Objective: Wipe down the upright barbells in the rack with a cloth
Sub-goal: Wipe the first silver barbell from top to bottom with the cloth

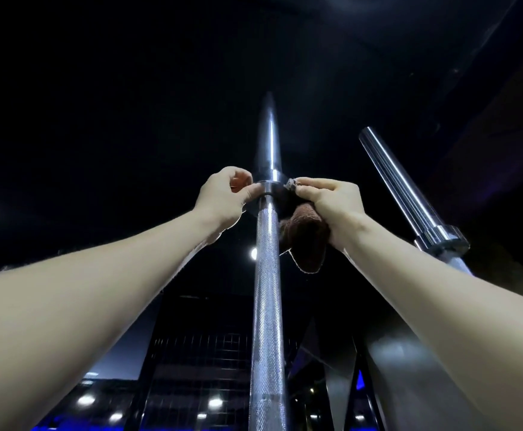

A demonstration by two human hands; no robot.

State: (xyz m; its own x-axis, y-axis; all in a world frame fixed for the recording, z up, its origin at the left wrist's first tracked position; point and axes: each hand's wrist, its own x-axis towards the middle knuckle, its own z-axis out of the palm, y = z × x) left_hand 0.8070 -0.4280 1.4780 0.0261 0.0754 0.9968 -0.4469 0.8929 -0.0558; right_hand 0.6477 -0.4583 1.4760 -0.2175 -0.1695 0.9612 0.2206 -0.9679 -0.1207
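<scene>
An upright chrome barbell with a knurled shaft rises through the middle of the view to a collar and a smooth sleeve above it. My right hand grips a brown cloth and presses it against the right side of the collar; a loose corner of the cloth hangs below. My left hand is on the left side of the collar, its curled fingers pinching the collar's rim. Both forearms reach upward from the bottom corners.
A second barbell leans to the right, its sleeve and collar at about the same height. Dark ceiling fills the top. Below are a black mesh frame, small ceiling lights and blue glow.
</scene>
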